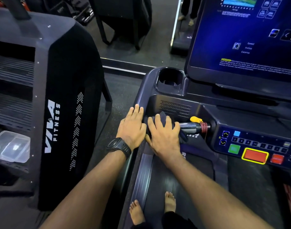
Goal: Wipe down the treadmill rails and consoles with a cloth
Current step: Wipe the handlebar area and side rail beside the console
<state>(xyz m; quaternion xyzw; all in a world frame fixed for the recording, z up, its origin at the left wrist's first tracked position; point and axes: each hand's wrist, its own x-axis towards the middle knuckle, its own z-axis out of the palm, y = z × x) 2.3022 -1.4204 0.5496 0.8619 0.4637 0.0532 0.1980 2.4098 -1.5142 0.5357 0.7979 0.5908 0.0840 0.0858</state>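
Two bare forearms reach up from the bottom edge, with bare feet (136, 212) below them on the treadmill belt (172, 187). Far left, a clear plastic container (11, 146) sits on a step of a black machine (65, 80) lettered VIVA FITNESS. Next comes the left hand (133, 128), a black watch (119, 147) on its wrist; its grip is open, fingers straight and flat on the left edge of the treadmill console (171, 96). Just beside it, touching, the right hand (164, 138) presses down on the dark cloth (163, 115), its grip spread wide, not curled round anything. The cloth is bunched in the console's left recess, against a stubby handle (189, 127) with a yellow clip (196, 119) and red cord (204, 127). Further right are a green button (234, 148), a yellow-edged red button (255, 156) and, above, the lit blue screen (245, 38).
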